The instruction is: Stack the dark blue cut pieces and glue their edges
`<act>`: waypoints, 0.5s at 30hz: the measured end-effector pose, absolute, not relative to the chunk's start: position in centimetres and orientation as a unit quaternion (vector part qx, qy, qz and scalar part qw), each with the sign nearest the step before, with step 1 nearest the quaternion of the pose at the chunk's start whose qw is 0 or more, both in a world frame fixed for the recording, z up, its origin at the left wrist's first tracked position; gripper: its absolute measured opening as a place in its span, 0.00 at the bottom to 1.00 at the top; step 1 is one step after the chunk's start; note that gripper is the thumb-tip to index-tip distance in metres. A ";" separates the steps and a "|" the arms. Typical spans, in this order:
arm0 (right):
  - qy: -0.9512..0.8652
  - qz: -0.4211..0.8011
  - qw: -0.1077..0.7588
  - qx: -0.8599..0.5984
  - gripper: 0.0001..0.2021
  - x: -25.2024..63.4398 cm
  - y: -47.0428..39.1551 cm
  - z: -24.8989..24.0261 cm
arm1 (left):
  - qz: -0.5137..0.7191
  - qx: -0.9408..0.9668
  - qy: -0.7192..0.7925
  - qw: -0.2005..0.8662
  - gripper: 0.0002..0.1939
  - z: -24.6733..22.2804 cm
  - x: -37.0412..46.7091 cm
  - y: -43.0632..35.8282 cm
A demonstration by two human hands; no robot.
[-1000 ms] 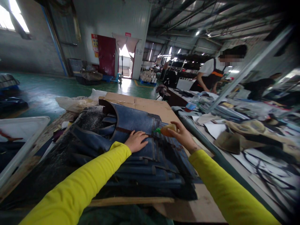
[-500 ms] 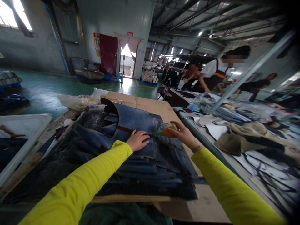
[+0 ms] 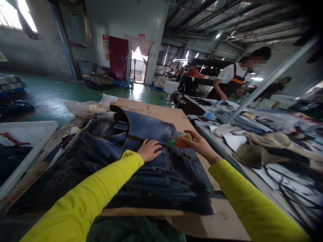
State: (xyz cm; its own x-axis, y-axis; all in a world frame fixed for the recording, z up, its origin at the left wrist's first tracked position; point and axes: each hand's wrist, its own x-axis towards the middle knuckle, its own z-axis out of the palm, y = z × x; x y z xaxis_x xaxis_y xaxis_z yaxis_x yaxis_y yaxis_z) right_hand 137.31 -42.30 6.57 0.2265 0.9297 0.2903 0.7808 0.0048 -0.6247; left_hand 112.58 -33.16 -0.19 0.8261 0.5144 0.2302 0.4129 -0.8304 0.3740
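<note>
Several dark blue, leather-like pieces (image 3: pixel 146 124) lie overlapped in a stack on the table, the top one curling up at its far left end. My left hand (image 3: pixel 150 150) rests flat on the top piece with its fingers stretched out. In my right hand (image 3: pixel 200 144) is a squeeze bottle (image 3: pixel 183 140) of amber liquid, tilted so that its green nozzle (image 3: pixel 171 143) points left and down. The nozzle tip is at a dark strip along the top piece, just right of my left fingertips; whether it touches cannot be made out.
Brown cardboard (image 3: pixel 161 112) lies beyond the stack. A white bin (image 3: pixel 47 129) stands on the left. On the right, a neighbouring table carries fabric pieces (image 3: pixel 252 151) and a plastic bottle (image 3: pixel 209 112). A slanted metal post (image 3: pixel 270 79) rises there, and a co-worker (image 3: pixel 228 79) stands behind.
The nozzle has shifted very slightly left along the dark strip. My left hand stays put on the piece. In the background, people have changed posture, and the view has moved a little.
</note>
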 end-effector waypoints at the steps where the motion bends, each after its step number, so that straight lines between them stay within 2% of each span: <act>1: -0.612 0.110 0.356 -0.697 0.25 137.3 -42.4 6.6 | 0.163 0.943 0.245 0.157 0.17 -0.2 112.6 -33.1; 15: -0.591 0.182 0.353 -0.702 0.26 136.7 -44.8 7.4 | 0.153 0.943 0.248 0.157 0.19 -0.1 112.5 -33.2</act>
